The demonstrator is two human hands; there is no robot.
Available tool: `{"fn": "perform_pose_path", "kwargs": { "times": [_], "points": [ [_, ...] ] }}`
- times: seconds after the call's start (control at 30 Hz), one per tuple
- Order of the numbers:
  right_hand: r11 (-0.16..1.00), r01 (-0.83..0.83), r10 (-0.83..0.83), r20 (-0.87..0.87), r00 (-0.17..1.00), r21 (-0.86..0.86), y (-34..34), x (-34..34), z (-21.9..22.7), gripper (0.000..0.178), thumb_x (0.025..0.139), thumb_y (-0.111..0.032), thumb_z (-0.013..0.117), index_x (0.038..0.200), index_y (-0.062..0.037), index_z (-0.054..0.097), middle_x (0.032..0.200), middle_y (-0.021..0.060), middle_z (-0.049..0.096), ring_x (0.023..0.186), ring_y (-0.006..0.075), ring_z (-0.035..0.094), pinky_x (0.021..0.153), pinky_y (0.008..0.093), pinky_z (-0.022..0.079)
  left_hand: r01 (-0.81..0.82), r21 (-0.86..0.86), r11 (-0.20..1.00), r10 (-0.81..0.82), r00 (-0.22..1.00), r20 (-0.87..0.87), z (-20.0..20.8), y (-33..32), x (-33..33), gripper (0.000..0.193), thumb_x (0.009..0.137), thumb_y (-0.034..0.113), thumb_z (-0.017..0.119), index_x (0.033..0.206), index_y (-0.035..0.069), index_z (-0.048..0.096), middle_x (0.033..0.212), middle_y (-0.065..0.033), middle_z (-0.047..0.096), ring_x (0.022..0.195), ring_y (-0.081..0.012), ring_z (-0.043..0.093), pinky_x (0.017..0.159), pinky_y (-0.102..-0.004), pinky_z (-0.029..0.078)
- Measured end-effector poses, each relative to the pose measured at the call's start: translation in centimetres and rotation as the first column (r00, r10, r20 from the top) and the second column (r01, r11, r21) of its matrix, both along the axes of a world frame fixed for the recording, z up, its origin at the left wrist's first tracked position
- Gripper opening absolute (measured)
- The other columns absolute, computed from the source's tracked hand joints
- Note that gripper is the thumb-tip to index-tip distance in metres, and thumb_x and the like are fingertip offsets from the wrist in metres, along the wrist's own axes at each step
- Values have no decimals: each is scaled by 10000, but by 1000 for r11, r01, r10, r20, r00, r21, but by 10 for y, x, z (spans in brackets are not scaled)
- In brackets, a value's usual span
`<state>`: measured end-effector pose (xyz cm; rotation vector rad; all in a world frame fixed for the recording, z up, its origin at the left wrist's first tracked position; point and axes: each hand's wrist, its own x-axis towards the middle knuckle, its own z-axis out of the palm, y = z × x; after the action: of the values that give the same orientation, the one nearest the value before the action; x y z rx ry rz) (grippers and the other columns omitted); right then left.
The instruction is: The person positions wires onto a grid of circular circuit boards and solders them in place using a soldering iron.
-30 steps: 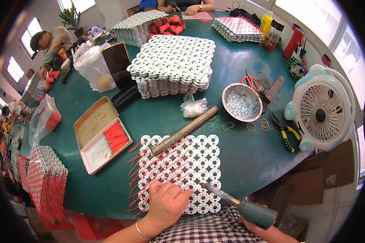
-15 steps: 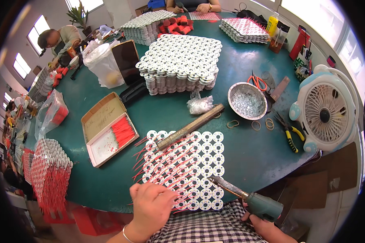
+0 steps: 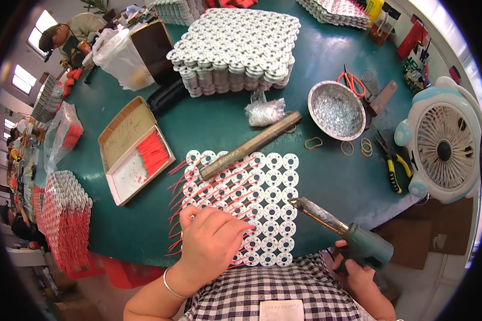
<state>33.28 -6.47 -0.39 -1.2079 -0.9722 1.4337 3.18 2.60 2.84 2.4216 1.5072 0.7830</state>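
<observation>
A panel of round white LED circuit boards [image 3: 273, 178] lies on the green table in front of me, with thin red wires [image 3: 178, 202] across its left and middle parts. Over its lower half, my left hand [image 3: 209, 241] is closed, thumb and forefinger pinching what looks like a red wire. My right hand [image 3: 357, 274] grips a soldering iron [image 3: 370, 247] by its green handle. The iron's tip is above the panel's right column, and contact is unclear. A metal bar [image 3: 251, 145] rests diagonally across the panel's upper part.
An open cardboard box [image 3: 139, 179] of red wires sits left. Behind the panel stand a stack of boards [image 3: 235, 48] and a small plastic bag [image 3: 265, 113]. To the right are a metal bowl [image 3: 311, 107], pliers [image 3: 393, 163] and a fan [image 3: 439, 144]. Wired panels [image 3: 67, 224] hang far left.
My view has tilted down. My left hand has moved farther up the panel and right. The soldering iron's tip has shifted slightly away from me and toward the panel's right edge.
</observation>
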Motion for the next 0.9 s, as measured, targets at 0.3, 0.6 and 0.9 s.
{"fn": "perform_pose_path", "kwargs": {
  "times": [0.3,0.6,0.9],
  "points": [
    [986,88,-88,3,996,-140,26,-1,5,498,791,-98,602,1239,13,415,1072,174,587,644,229,629,569,318,530,5,27,1000,-5,1000,20,-2,27,0,157,646,100,737,765,158,653,690,28,535,677,-164,519,700,-340,309],
    [970,-133,40,404,914,204,80,41,15,455,694,30,531,1147,51,508,1013,163,609,647,208,633,564,304,530,115,103,988,-118,993,30,-14,98,19,187,634,95,741,788,158,656,689,24,513,679,-184,510,668,-350,319],
    [979,-25,39,69,997,-201,112,10,33,513,731,-58,586,1220,23,455,1057,194,598,633,227,648,481,268,486,77,48,996,-74,995,-72,-36,104,27,181,650,101,671,802,198,664,683,49,467,716,-148,489,694,-359,269]
  ]
}}
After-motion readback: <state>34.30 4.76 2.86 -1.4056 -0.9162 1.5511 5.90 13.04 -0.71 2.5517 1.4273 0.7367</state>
